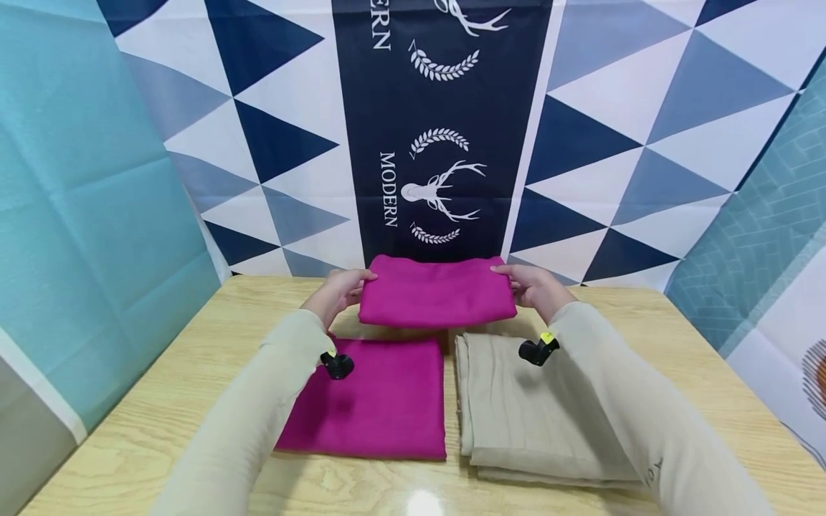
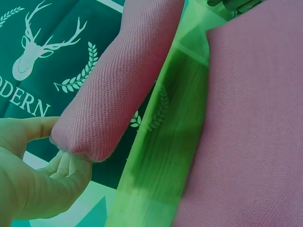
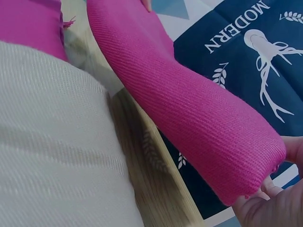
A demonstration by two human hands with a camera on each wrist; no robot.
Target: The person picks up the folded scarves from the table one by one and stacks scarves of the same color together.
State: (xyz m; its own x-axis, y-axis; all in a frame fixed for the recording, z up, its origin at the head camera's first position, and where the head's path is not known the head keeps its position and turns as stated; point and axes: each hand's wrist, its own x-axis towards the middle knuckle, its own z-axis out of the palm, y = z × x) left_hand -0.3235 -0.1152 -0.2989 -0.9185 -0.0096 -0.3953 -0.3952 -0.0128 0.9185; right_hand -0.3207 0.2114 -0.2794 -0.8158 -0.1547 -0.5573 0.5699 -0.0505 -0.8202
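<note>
A folded magenta cloth (image 1: pixel 439 292) is held up over the far part of the table, between both hands. My left hand (image 1: pixel 338 292) pinches its left end, thumb on top and fingers beneath, as the left wrist view also shows. At the opposite end my right hand (image 1: pixel 532 287) grips the cloth the same way. Below and nearer lies a second folded magenta cloth (image 1: pixel 381 401), flat on the table. Beside it on the right sits a folded beige cloth (image 1: pixel 542 416), partly covered by the right forearm.
The light wooden table (image 1: pixel 213 358) ends at a hanging curtain (image 1: pixel 284 143) with triangles and deer prints. Teal fabric (image 1: pixel 97 186) hangs on the left side. Small black cameras (image 1: pixel 538 350) are strapped to both wrists.
</note>
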